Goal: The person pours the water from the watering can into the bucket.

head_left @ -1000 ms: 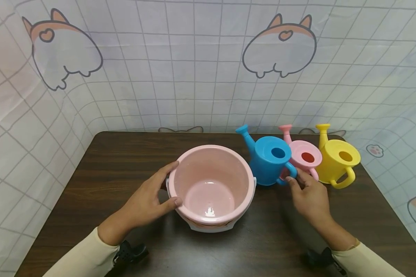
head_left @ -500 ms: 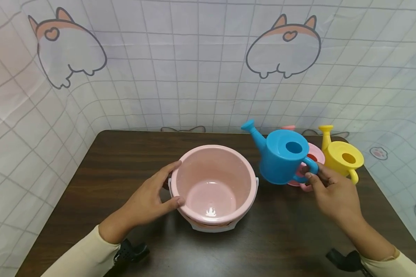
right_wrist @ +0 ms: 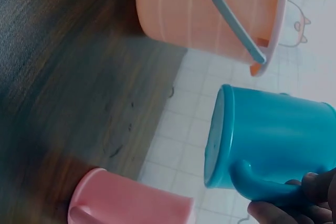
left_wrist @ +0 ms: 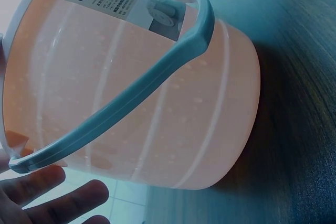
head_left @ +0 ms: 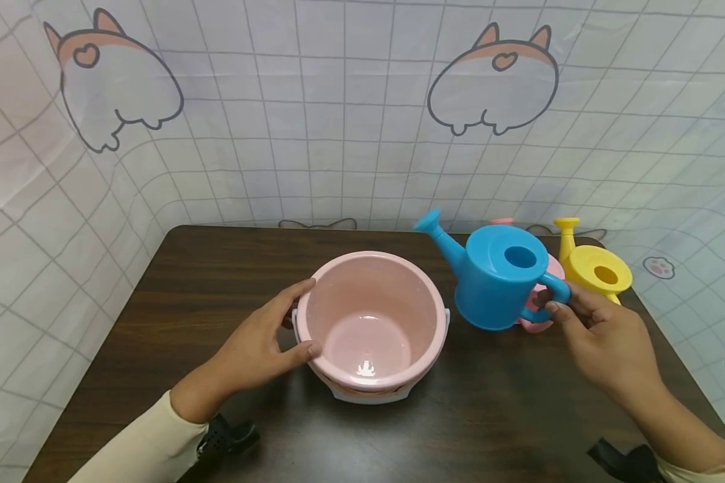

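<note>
A pink bucket point(head_left: 371, 268) stands upright near the middle of the table. My left hand point(head_left: 250, 349) rests at its left side, thumb and forefinger spread at the rim; in the left wrist view the other fingers point(left_wrist: 79, 200) stretch out straight below the bucket's grey-blue handle point(left_wrist: 126, 98). My right hand point(head_left: 610, 339) pinches the handle of a blue watering can point(head_left: 495, 285), right of the bucket. The can is held above the table, its spout pointing left toward the back. In the right wrist view its underside shows.
Partly hidden behind the blue can is a pink watering can point(right_wrist: 136, 200), standing on the table. To its right stands a yellow watering can point(head_left: 598, 272). The dark wooden table point(head_left: 229, 261) meets a white gridded cloth point(head_left: 338, 154) at the back.
The right hand has lifted the blue watering can off the table and drawn it to the right, in front of the pink one. The left hand and bucket hold their place.
</note>
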Tool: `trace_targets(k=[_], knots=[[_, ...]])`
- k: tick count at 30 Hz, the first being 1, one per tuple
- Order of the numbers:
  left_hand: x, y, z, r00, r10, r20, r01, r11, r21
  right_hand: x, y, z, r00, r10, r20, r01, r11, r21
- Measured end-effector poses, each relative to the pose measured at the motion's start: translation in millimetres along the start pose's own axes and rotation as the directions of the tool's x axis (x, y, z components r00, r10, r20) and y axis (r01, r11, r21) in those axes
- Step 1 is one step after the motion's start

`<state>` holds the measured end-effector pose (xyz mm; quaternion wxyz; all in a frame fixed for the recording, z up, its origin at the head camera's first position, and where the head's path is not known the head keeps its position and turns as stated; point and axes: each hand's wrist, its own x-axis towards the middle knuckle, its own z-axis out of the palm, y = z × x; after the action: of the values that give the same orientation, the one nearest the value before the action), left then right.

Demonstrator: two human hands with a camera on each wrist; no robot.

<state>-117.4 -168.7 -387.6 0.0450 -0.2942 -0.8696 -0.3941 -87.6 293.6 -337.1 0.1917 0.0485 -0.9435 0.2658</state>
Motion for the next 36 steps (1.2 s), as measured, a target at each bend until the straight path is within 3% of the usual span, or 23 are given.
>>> trace_targets(k=[10,23,36], knots=[[-0.3,-0.3,0.9,1.000,0.005,0.001,-0.005,1.000,0.005,-2,-4,-15,0.998,0.003,0.062,-0.002,1.000,-0.012],[-1.0,-2.1,0.5,1.000,0.003,-0.005,-0.003,1.000,0.006,-6,-3,-28,0.997,-0.073,0.037,0.073,0.997,0.000],[-0.2,-3.2,1.0,1.000,0.009,-0.009,-0.009,1.000,-0.003,-11,-3,-35,0.987,-0.155,0.035,0.151,0.985,0.087]])
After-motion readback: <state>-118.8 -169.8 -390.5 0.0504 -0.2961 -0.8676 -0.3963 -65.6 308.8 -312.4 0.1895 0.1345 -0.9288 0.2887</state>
